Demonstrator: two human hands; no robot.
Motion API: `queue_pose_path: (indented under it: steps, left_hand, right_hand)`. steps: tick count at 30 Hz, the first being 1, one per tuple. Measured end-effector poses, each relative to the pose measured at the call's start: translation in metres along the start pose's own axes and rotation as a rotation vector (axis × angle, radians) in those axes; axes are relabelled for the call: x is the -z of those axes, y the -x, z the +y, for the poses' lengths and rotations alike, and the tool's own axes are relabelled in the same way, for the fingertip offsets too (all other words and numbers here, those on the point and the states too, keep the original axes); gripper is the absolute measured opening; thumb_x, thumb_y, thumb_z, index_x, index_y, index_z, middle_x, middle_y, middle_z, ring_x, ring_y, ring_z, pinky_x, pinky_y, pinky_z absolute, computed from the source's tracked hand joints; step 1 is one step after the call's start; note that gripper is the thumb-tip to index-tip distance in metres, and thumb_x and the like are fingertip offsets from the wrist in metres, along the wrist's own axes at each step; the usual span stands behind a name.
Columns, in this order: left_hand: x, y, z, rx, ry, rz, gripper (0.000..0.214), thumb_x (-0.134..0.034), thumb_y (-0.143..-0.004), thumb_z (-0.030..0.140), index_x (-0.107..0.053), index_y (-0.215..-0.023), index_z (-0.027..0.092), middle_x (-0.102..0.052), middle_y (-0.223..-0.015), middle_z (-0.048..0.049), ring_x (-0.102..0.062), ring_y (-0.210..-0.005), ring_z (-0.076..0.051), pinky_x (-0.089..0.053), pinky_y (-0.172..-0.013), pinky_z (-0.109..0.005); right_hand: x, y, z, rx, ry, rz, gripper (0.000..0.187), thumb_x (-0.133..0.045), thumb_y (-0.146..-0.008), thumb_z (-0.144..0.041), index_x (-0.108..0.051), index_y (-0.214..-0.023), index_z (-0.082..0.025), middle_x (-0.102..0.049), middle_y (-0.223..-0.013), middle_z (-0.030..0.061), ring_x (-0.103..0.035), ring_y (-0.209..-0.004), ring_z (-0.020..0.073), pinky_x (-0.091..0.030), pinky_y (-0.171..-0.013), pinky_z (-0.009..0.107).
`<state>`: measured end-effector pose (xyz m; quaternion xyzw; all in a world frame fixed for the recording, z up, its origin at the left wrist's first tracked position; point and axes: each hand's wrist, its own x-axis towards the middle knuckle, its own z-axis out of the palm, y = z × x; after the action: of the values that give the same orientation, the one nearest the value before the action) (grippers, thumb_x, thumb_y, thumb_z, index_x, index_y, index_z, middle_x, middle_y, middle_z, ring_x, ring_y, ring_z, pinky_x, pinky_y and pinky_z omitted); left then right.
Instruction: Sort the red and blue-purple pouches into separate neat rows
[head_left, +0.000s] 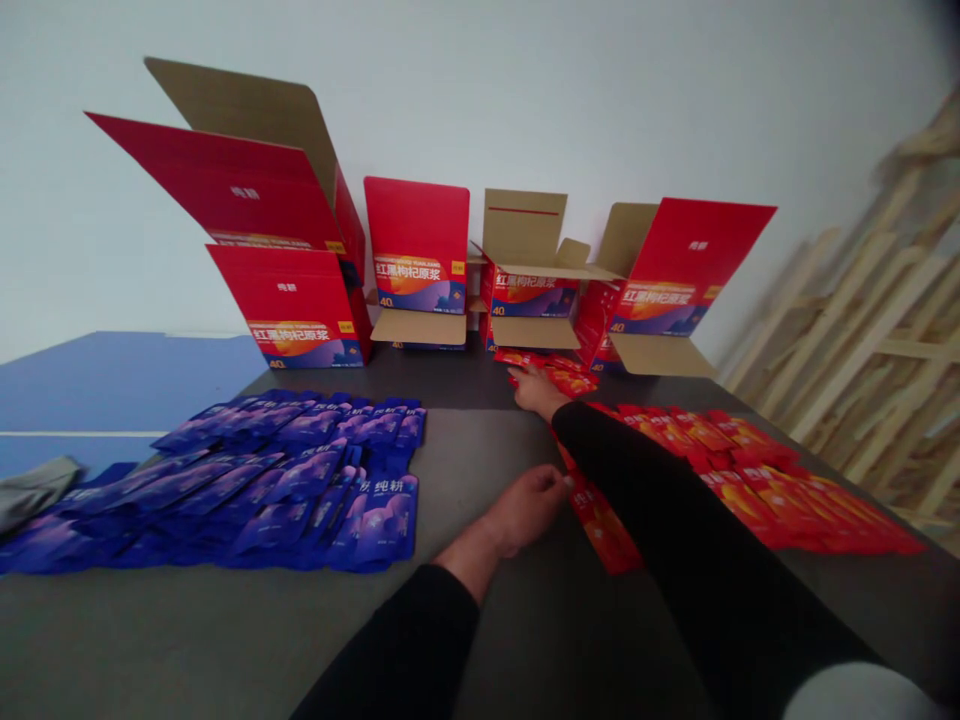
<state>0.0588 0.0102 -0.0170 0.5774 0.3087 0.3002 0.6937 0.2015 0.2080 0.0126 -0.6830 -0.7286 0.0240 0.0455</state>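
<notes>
My right hand (pixel 537 391) reaches far forward, its fingers closed at the left edge of a small group of red pouches (pixel 566 376) in front of the middle-right box. Nearer to me, my left hand (pixel 529 510) is curled with thumb and fingertips together. Its fingertips meet the left edge of a red pouch (pixel 606 530) that lies beneath my right forearm; whether anything is pinched in them is hidden. To the right, more red pouches (pixel 780 490) lie in overlapping rows. Blue-purple pouches (pixel 285 480) are spread in overlapping rows on the left.
Several red and blue cartons stand along the back of the dark table (pixel 480 440), including an open box (pixel 534 295) and a box with raised flaps (pixel 660 300). Two cartons are stacked at left (pixel 292 310). A grey cloth (pixel 37 490) lies far left; wooden pallets (pixel 877 350) lean at right.
</notes>
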Motion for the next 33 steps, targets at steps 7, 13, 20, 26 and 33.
queue_pose_path:
  steps: [7,13,20,26,33]
  left_hand:
    - [0.0,0.001,0.002,-0.017,-0.066,-0.022,0.037,-0.063,-0.089,0.053,-0.049,-0.079,0.021,-0.043,-0.059,0.007,-0.037,-0.051,-0.008,-0.026,-0.049,-0.024]
    - [-0.001,-0.001,0.004,-0.013,-0.039,0.015,0.03,-0.062,-0.09,0.047,-0.053,-0.084,0.02,-0.047,-0.062,0.006,-0.041,-0.051,-0.009,-0.031,-0.051,-0.024]
    - [0.007,-0.011,0.012,0.043,0.36,0.245,0.022,-0.063,-0.093,0.039,-0.054,-0.092,0.019,-0.057,-0.076,0.0008,-0.054,-0.06,-0.01,-0.044,-0.058,-0.023]
    - [0.02,-0.011,0.027,0.031,0.758,0.293,0.043,-0.05,-0.098,0.058,-0.06,-0.113,0.019,-0.069,-0.11,-0.0118,-0.069,-0.092,-0.02,-0.057,-0.078,-0.032]
    - [0.022,-0.016,0.027,0.011,0.783,0.386,0.026,-0.047,-0.103,0.032,-0.064,-0.097,0.013,-0.071,-0.079,-0.0058,-0.068,-0.064,-0.014,-0.055,-0.061,-0.025]
  right_hand:
    - [0.002,-0.009,-0.015,-0.052,0.013,-0.039,0.044,-0.058,-0.088,-0.018,-0.064,-0.132,-0.021,-0.051,-0.138,0.0185,-0.055,-0.116,0.0319,-0.043,-0.096,0.042]
    - [-0.002,0.003,-0.005,0.036,-0.064,0.082,0.035,-0.059,-0.077,-0.004,-0.068,-0.107,-0.017,-0.058,-0.12,0.0125,-0.055,-0.102,0.0227,-0.044,-0.089,0.031]
    - [0.015,0.053,0.004,0.148,-0.425,0.264,0.031,-0.047,-0.067,0.003,-0.063,-0.085,-0.016,-0.061,-0.094,0.0064,-0.057,-0.093,0.018,-0.045,-0.087,0.027]
    - [0.022,0.139,-0.014,0.498,-0.642,0.261,0.031,-0.049,-0.065,0.002,-0.063,-0.083,-0.019,-0.061,-0.113,0.0067,-0.057,-0.111,0.0198,-0.047,-0.097,0.034]
    - [0.029,0.17,-0.019,0.834,-0.586,-0.022,0.035,-0.058,-0.071,0.0,-0.071,-0.096,-0.021,-0.064,-0.12,0.0065,-0.06,-0.114,0.0195,-0.048,-0.102,0.037]
